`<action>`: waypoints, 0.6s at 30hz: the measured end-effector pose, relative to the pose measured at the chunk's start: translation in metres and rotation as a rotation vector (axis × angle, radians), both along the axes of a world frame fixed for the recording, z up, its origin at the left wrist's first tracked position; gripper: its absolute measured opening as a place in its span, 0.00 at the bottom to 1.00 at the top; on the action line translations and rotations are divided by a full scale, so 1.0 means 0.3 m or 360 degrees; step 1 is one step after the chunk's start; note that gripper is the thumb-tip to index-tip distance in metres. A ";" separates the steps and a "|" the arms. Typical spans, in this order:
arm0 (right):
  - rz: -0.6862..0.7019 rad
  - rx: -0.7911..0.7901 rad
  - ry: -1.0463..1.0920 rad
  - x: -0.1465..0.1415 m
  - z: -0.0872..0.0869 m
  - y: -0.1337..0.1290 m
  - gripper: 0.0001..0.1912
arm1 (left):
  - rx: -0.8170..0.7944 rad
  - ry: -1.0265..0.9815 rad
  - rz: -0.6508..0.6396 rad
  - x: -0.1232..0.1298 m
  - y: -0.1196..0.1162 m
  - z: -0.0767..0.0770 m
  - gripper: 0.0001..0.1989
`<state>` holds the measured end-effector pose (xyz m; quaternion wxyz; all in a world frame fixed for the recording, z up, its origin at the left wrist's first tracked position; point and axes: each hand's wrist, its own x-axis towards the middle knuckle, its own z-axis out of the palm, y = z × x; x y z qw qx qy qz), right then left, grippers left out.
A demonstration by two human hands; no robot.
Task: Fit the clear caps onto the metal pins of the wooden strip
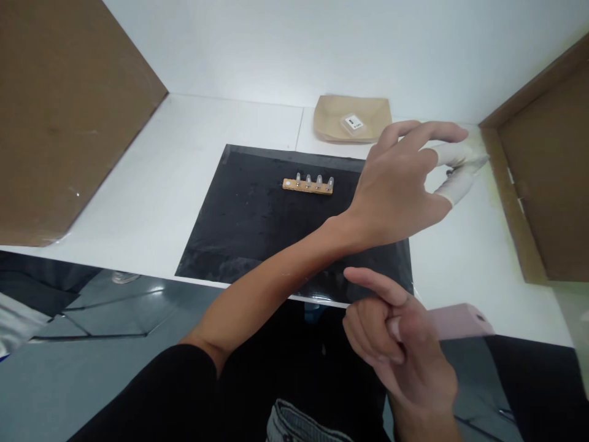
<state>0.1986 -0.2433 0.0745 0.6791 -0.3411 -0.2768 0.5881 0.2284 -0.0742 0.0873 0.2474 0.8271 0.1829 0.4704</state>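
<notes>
White table (124, 209), seen from the head. On it a black mat (239, 202), its near edge along the table's front edge.

Containers: brown paper tray (326, 110) beyond the mat, by the back wall, low with sloped sides. In it, one small clear plastic box (360, 129), tilted, a white label with dark print on its top; print too small to read, contents hidden by the label. Pink box-shaped thing (460, 320) at the table's front, right of the mat, partly behind the right hand; dark spot on its far right end, inside not visible.

On the mat, toward the back: a wooden strip (315, 189) with four clear tips (319, 181) standing in a row, each on a small mount; pale round dot at the strip's left end.

Left hand (396, 184): reaches across above the mat to the right, back of hand up. Thumb and forefinger wear white covers (454, 188) and meet at the ends, pinching a small glinting piece (450, 173), too blurred to name. Other fingers loosely bent.

Right hand (407, 344): nearer the body, well apart from the left. Forefinger out, pointing left; thumb and remaining fingers curled in. Cannot tell whether anything sits inside the curl, or whether it touches the pink thing.
</notes>
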 end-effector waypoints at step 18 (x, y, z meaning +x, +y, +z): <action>0.0168 0.0207 0.0398 -0.004 -0.010 0.003 0.21 | 0.0038 -0.0004 -0.0017 0.004 0.000 -0.018 0.07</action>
